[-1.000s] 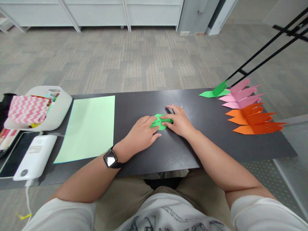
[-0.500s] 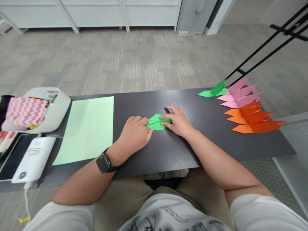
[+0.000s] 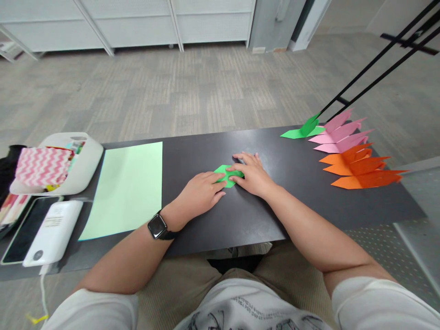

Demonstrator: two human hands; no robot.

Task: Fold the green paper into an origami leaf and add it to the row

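A small folded piece of green paper [image 3: 224, 176] lies flat on the dark table between my hands, partly covered by both. My left hand [image 3: 202, 191], with a black watch at the wrist, rests on its left part, fingers stretched out and lying flat. On the right part, my right hand [image 3: 252, 173] holds it down with thumb and forefinger, while the other fingers reach forward on the tabletop. To the left is a larger sheet of pale green paper [image 3: 129, 188], untouched.
Folded paper figures stand at the table's right end: one green [image 3: 302, 130], several pink [image 3: 338, 135] and several orange [image 3: 360, 172]. At left are a white basket [image 3: 87, 172] with a pink zigzag-patterned item, a phone [image 3: 25, 233] and a white power bank [image 3: 53, 233] with a cable.
My left hand has moved right over the green paper, its curled fingers now stretched flat on it. The right hand stays almost in place. The view has shifted slightly.
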